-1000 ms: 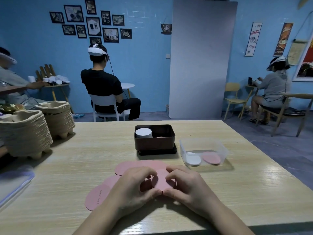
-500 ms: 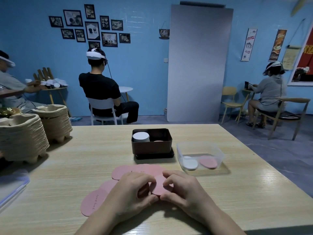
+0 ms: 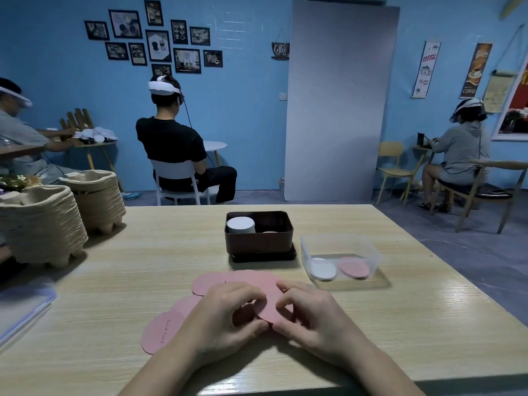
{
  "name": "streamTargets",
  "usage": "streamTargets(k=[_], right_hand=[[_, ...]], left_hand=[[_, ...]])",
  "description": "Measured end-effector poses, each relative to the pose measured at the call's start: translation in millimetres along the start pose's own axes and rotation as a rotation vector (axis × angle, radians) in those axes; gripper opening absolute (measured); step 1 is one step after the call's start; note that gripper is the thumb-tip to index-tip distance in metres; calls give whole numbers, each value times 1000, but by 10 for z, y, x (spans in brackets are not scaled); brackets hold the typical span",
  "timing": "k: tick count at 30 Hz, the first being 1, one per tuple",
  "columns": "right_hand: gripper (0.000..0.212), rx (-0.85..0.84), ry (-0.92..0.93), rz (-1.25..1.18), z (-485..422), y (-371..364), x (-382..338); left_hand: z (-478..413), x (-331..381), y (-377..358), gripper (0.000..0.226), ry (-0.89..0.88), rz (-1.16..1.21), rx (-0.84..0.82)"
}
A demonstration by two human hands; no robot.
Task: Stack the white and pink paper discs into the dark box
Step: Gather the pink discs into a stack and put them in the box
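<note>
**Entry: pink discs pinched at the near edge, dark box open behind them**

Landmark: dark box [image 3: 258,241], lidless, stood on a black lid [image 3: 263,257] at mid-surface. Inside it, a white disc stack [image 3: 240,224] filled the left half to about the rim. In the right half only the edge of a low pink disc [image 3: 270,232] showed, with open depth above it.

In front of the box: pink discs [image 3: 163,332] lay fanned in an overlapping arc on the surface [image 3: 143,267]. The arc's far edge was near the black lid but apart from it, with a strip of bare wood between. The left hand [image 3: 225,318] and right hand [image 3: 311,318] met over the fan's right end. The fingers of both were curled narrow, pinching pink discs, and the thumbs nearly touched. Both forearms crossed the surface's near edge.

Right of the box: clear container [image 3: 343,247], just beside it and not touching. It held one white disc [image 3: 323,271] and one pink disc [image 3: 354,267] on its floor.

Left of the box: broad bare wood, then two pulp tray stacks [image 3: 40,224] at the surface's left edge, with a clear lid [image 3: 23,307] nearer the front.

Behind the box: bare wood ran to the far edge.
</note>
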State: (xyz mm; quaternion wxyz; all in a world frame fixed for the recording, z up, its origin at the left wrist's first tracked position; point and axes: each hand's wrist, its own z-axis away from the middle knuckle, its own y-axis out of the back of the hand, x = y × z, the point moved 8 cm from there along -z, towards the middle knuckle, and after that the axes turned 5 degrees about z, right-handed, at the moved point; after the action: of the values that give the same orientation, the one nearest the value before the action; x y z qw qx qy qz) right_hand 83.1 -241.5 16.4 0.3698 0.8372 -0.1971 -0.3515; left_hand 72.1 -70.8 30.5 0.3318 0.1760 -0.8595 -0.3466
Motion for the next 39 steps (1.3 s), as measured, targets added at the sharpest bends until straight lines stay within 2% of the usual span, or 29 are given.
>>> streamTargets(k=[12,20,24,31,35,39], right_hand=[[27,-38,-2,31,-15,-13,20],[29,17,-78,-62,-66,152,191],[33,45,-102,-78,-34,120,253],[35,49,-148,-24,23,148,293],[37,52,-146,12,19,147,276],[37,44,-133,39,15,143,251]], left_hand=[[2,8,-24,28,34,-70,-36],[3,-151,-118,61,134,-152,-108],[-14,-178,-158,70,153,-164,-145],[11,-174,-161,66,175,-195,-144],[21,-166,-92,62,203,-248,-69],[2,-162,-101,67,213,-242,-97]])
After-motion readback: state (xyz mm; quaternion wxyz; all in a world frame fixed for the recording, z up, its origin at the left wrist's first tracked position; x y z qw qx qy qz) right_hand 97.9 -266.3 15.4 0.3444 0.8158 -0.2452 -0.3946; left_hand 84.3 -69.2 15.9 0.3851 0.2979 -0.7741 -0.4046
